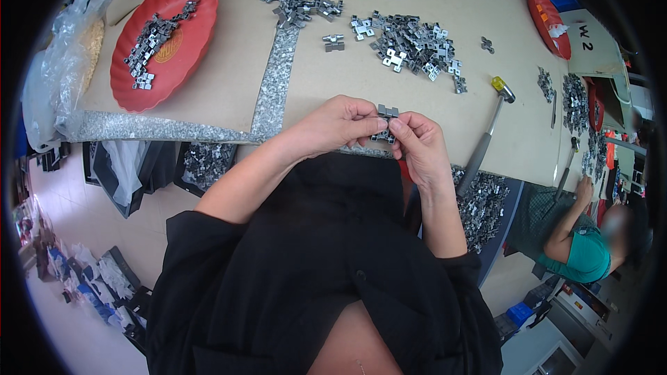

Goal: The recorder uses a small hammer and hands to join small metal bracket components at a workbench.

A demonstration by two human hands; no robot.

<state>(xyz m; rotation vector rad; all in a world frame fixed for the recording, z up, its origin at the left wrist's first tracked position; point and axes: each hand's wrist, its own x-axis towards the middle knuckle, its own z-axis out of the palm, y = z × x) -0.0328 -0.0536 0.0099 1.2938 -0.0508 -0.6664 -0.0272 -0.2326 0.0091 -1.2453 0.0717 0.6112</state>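
My left hand and my right hand meet over the near edge of the table. Between their thumbs and fingers they pinch small grey metal link pieces, one end sticking up past the thumbs. Fingers cover part of these pieces, so how they fit together cannot be made out. Beyond my hands lies a heap of similar metal links, with a couple of separate links to its left. A hammer with a yellow-tipped head and grey grip rests to the right of my right hand.
On the left, a red scalloped plate holds a strip of links. More heaps lie farther back, and another red dish is at the far right. Below the table are bins of links. A person in a green top works at right.
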